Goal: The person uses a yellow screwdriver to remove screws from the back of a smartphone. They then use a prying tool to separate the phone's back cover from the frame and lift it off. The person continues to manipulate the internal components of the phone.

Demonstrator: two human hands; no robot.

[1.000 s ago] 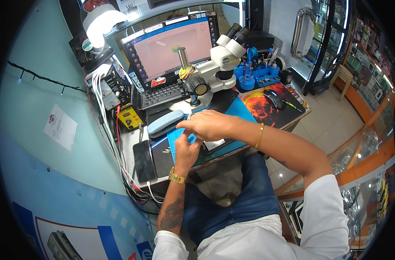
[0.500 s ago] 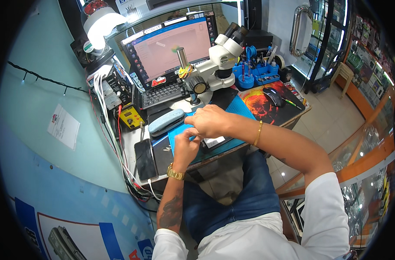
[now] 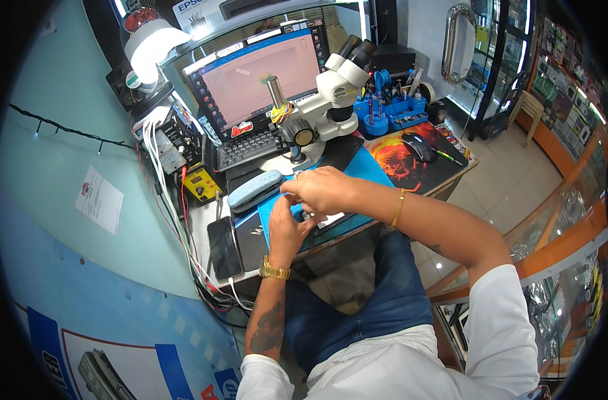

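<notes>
Head view: left hand's [image 3: 289,228] thumb stands farther from its fingers than half a second ago; perhaps a grip being adjusted. Both hands part-curled, right hand [image 3: 323,189] above, fingertips seeming to meet over the blue mat [image 3: 375,171]. Whether they close on anything: cannot tell. White-patched dark flat item [image 3: 333,219] lies just right of left hand; blue-grey case [image 3: 254,189] left of right fingertips.

Head-worn fisheye, one wide view
From the person's head it looks down and forward: lap [image 3: 401,300] below, left hand [image 3: 289,230] and right hand [image 3: 323,191] near, counter [image 3: 201,221] beyond.
</notes>
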